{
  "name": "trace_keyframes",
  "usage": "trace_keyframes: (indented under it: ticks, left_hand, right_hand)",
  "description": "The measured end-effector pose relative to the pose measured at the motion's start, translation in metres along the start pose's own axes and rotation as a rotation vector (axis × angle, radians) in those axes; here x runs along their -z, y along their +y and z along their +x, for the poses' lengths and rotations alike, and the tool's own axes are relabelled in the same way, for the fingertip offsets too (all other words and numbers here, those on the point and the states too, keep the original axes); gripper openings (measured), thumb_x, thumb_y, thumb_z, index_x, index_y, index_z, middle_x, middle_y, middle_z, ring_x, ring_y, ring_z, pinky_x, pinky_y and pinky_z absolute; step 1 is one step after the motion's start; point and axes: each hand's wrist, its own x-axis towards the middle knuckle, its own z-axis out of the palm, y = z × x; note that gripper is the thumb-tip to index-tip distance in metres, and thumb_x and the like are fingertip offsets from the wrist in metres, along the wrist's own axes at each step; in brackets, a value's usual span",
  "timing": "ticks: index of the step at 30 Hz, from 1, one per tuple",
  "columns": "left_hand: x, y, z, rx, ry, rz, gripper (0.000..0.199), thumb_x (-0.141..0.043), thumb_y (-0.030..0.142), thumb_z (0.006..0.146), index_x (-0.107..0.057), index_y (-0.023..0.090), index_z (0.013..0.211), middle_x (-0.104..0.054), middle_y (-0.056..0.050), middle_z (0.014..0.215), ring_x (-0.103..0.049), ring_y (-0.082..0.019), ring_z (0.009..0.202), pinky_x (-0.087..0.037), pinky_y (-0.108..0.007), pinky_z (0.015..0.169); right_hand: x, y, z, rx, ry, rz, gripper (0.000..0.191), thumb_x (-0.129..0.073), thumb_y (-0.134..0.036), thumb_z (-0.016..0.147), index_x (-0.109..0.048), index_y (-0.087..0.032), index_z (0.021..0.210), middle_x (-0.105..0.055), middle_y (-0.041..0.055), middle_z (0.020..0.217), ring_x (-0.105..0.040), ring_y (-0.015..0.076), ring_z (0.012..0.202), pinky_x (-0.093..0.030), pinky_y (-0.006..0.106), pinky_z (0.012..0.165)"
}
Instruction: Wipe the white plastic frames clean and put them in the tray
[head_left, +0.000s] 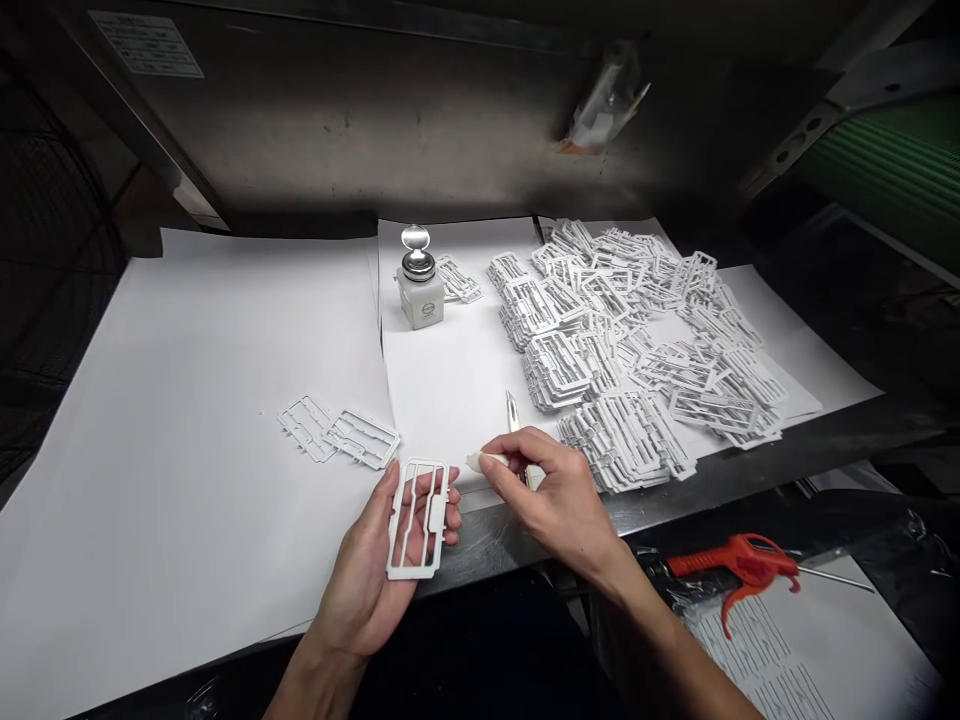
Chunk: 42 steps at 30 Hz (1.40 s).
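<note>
My left hand (375, 570), palm up, holds a white slotted plastic frame (418, 520) upright between thumb and fingers. Just right of it, my right hand (551, 490) pinches a small white piece (487, 461) that looks like cloth or a swab. A craft knife (513, 410) lies on the paper partly behind that hand, its blade pointing away. Two more white frames (362, 438) overlap on the paper left of my hands. Farther back stands a white square bottle (422, 300) with its metal lid flipped up, and a few frames (459, 279) lie beside it.
Many stacked white frames (622, 435) cover the right part of the white paper (225, 380). A red air gun (754, 562) lies at the lower right on plastic and printed sheets. Behind the table rises a metal panel (337, 150) with a plastic pouch (606, 105) on it.
</note>
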Motion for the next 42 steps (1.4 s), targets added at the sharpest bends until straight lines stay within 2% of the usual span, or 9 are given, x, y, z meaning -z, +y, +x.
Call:
trace_keyframes:
  ticks: [4, 8, 14, 20, 24, 28, 33, 38, 42]
  left_hand:
    - [0.000, 0.000, 0.001, 0.013, -0.038, -0.062, 0.032, -0.046, 0.034, 0.088, -0.066, 0.011, 0.098, -0.064, -0.009, 0.094, -0.060, -0.019, 0.083, -0.051, -0.032, 0.073]
    - [-0.002, 0.001, 0.005, -0.054, 0.012, -0.192, 0.020, -0.049, 0.025, 0.087, -0.067, 0.017, 0.092, -0.066, -0.004, 0.091, -0.062, -0.018, 0.088, -0.052, -0.031, 0.079]
    - [0.003, 0.006, 0.010, -0.038, 0.023, -0.248, 0.031, -0.045, 0.029, 0.088, -0.066, 0.007, 0.097, -0.065, -0.014, 0.101, -0.057, -0.027, 0.106, -0.048, -0.039, 0.089]
    - [0.009, 0.003, 0.013, -0.026, -0.060, -0.328, 0.035, -0.044, 0.030, 0.089, -0.065, 0.004, 0.099, -0.065, -0.014, 0.101, -0.055, -0.027, 0.109, -0.043, -0.037, 0.096]
    - [0.010, 0.003, 0.012, -0.018, -0.087, -0.349, 0.033, -0.044, 0.028, 0.089, -0.065, 0.005, 0.098, -0.065, -0.013, 0.102, -0.056, -0.025, 0.106, -0.043, -0.037, 0.097]
    - [0.010, 0.006, 0.009, -0.020, -0.058, -0.300, 0.034, -0.043, 0.028, 0.089, -0.065, 0.005, 0.101, -0.064, -0.014, 0.105, -0.058, -0.026, 0.103, -0.046, -0.038, 0.092]
    - [0.010, 0.006, 0.005, -0.010, -0.066, -0.209, 0.035, -0.041, 0.029, 0.090, -0.066, 0.006, 0.100, -0.063, -0.014, 0.103, -0.059, -0.025, 0.097, -0.051, -0.034, 0.079]
    - [0.009, 0.004, -0.005, 0.019, -0.137, -0.019, 0.035, -0.041, 0.034, 0.089, -0.064, 0.009, 0.098, -0.061, -0.012, 0.091, -0.058, -0.022, 0.083, -0.048, -0.030, 0.063]
    - [0.009, 0.004, -0.009, 0.113, -0.156, 0.101, 0.036, -0.041, 0.039, 0.089, -0.064, 0.012, 0.094, -0.059, -0.009, 0.086, -0.055, -0.018, 0.072, -0.045, -0.029, 0.059]
  right_hand:
    - [-0.009, -0.008, 0.005, 0.052, 0.015, 0.007, 0.007, -0.058, -0.013, 0.086, -0.064, -0.018, 0.085, -0.060, 0.0006, 0.080, -0.053, 0.0135, 0.071, -0.042, 0.025, 0.067]
    - [-0.024, -0.012, 0.002, 0.139, -0.032, -0.072, 0.008, -0.056, -0.015, 0.087, -0.064, -0.016, 0.089, -0.060, 0.0048, 0.083, -0.055, 0.0175, 0.078, -0.044, 0.028, 0.070]
    - [-0.025, -0.010, -0.032, 0.155, -0.267, -0.011, 0.012, -0.052, -0.012, 0.087, -0.061, -0.017, 0.091, -0.059, 0.0054, 0.084, -0.055, 0.0181, 0.079, -0.044, 0.030, 0.074]
    - [-0.031, -0.021, -0.033, 0.181, -0.242, 0.050, 0.012, -0.050, -0.014, 0.088, -0.062, -0.014, 0.093, -0.059, 0.0073, 0.084, -0.054, 0.0194, 0.082, -0.043, 0.031, 0.078]
    - [-0.031, -0.024, -0.026, 0.221, -0.316, 0.000, 0.011, -0.051, -0.013, 0.085, -0.063, -0.013, 0.087, -0.057, 0.0073, 0.083, -0.054, 0.0194, 0.081, -0.043, 0.030, 0.076]
    - [-0.013, -0.020, -0.015, 0.128, -0.196, -0.016, 0.009, -0.054, -0.013, 0.085, -0.062, -0.016, 0.083, -0.058, 0.0026, 0.079, -0.053, 0.0133, 0.067, -0.041, 0.024, 0.062]
    - [0.002, -0.013, 0.011, 0.188, -0.111, -0.140, 0.009, -0.056, -0.013, 0.085, -0.061, -0.015, 0.078, -0.056, 0.0008, 0.074, -0.050, 0.0119, 0.062, -0.038, 0.023, 0.058]
    - [0.010, -0.013, 0.035, 0.324, -0.421, -0.318, 0.011, -0.055, -0.011, 0.087, -0.064, -0.014, 0.093, -0.055, 0.0011, 0.083, -0.048, 0.0101, 0.062, -0.036, 0.022, 0.057]
    - [0.014, -0.019, 0.043, 0.380, -0.677, -0.364, 0.011, -0.055, -0.012, 0.088, -0.066, -0.014, 0.088, -0.052, 0.0004, 0.081, -0.049, 0.0097, 0.062, -0.036, 0.021, 0.057]
